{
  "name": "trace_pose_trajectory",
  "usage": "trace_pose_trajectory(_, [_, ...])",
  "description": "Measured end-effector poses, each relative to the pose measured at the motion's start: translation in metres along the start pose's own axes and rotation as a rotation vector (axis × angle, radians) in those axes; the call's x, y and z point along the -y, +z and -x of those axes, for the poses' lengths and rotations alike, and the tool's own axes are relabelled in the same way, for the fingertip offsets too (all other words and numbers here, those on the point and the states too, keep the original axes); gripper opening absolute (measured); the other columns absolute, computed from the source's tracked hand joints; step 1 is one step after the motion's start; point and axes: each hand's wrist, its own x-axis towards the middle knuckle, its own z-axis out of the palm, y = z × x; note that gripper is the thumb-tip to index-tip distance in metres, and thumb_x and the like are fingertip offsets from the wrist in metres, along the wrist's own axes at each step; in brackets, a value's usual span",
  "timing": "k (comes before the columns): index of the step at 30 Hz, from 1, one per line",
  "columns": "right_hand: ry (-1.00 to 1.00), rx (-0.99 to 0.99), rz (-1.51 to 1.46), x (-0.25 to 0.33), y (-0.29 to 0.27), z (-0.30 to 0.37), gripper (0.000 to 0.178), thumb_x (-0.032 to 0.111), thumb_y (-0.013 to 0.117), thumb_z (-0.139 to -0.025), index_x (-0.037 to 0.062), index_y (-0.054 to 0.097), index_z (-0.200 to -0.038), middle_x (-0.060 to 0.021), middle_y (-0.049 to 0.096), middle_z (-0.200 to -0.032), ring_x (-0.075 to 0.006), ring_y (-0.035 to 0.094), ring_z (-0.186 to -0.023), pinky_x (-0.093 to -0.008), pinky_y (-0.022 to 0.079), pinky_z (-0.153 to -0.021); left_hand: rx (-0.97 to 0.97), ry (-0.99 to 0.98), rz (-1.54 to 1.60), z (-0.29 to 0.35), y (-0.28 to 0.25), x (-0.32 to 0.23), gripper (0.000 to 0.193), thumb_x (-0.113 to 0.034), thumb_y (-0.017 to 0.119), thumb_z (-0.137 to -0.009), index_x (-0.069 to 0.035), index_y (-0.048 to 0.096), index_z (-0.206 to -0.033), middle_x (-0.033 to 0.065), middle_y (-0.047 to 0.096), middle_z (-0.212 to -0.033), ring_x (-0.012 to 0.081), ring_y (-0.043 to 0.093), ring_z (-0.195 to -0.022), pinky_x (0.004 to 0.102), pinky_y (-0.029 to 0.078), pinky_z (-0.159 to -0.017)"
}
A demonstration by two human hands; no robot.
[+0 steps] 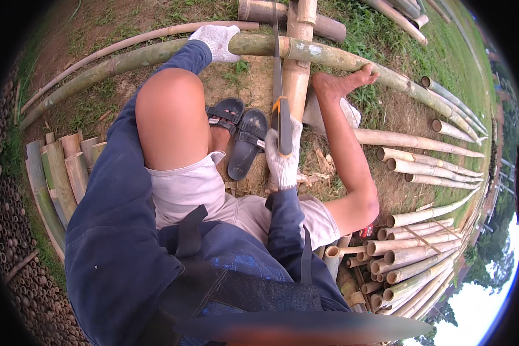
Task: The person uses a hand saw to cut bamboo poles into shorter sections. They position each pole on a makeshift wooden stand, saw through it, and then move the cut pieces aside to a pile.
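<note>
Green bamboo pole (258,44), far side, long axis running left–right, bowed by the wide lens. Handsaw (278,75) crosses it w/ blade pointing near–far, approx. square to the pole; can't tell if the teeth bite in. Left hand (216,42), white-gloved, is the nearer one: fingers curled round the pole, a bit left of the blade. Right hand (282,169), also gloved, is on the near side, well apart from the pole, fingers closed on the saw's black/orange handle. Bamboo post (297,86) runs near–far beneath the pole, just right of the blade. Bare foot (343,83) farther right, by the pole's near edge; contact unclear. Empty sandal (248,151) lies btwn the knees. Bamboo lengths (412,258) piled near right.
</note>
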Motion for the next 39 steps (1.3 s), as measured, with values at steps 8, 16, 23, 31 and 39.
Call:
trace_pose_trajectory(8, [-0.129,0.009,-0.030,-0.038,0.031,-0.043,0.054,0.002,0.072,-0.096,-0.0022,0.055,-0.147,-0.0217,0.063,-0.135,-0.0367,0.067,-0.124,-0.0415,0.053,-0.109,-0.007,0.009,-0.016,0.009,-0.006,-0.008,0.082,-0.064,0.085,-0.084,-0.018,0.064,-0.147,0.0174,0.078,-0.130,0.0378,0.077,-0.115,0.0515,0.063,-0.103])
trace_pose_trajectory(16, [0.073,0.077,0.171,0.030,-0.049,0.111,0.053,0.001,0.063,-0.092,-0.0017,0.060,-0.144,-0.0215,0.062,-0.126,-0.0380,0.065,-0.115,-0.0445,0.053,-0.102,0.025,-0.007,0.034,-0.002,0.005,0.005,0.082,-0.064,0.086,-0.082,-0.015,0.067,-0.144,0.0201,0.079,-0.124,0.0382,0.078,-0.112,0.0516,0.063,-0.101])
trace_pose_trajectory(23, [-0.153,-0.035,0.051,-0.058,0.050,-0.074,0.052,0.006,0.074,-0.098,0.0012,0.056,-0.146,-0.0192,0.065,-0.136,-0.0341,0.068,-0.127,-0.0413,0.053,-0.109,0.025,-0.042,0.026,-0.001,-0.008,0.000,0.080,-0.066,0.087,-0.079,-0.021,0.070,-0.143,0.0181,0.079,-0.129,0.0379,0.076,-0.119,0.0509,0.060,-0.106])
trace_pose_trajectory(31, [0.142,0.009,0.043,0.070,-0.080,0.146,0.057,-0.001,0.072,-0.096,-0.0002,0.057,-0.151,-0.0219,0.064,-0.141,-0.0393,0.068,-0.131,-0.0445,0.054,-0.114,0.156,0.007,0.005,-0.011,-0.013,-0.002,0.092,-0.073,0.084,-0.077,-0.016,0.068,-0.148,0.0187,0.078,-0.135,0.0364,0.075,-0.124,0.0482,0.058,-0.111])
trace_pose_trajectory(39, [0.204,0.292,-0.217,0.036,-0.104,0.063,0.056,0.002,0.079,-0.095,0.0057,0.059,-0.147,-0.0156,0.069,-0.131,-0.0284,0.072,-0.113,-0.0382,0.057,-0.100,0.187,-0.018,0.029,-0.033,-0.009,0.014,0.084,-0.074,0.086,-0.074,-0.019,0.076,-0.137,0.0168,0.081,-0.127,0.0376,0.077,-0.119,0.0492,0.060,-0.106])
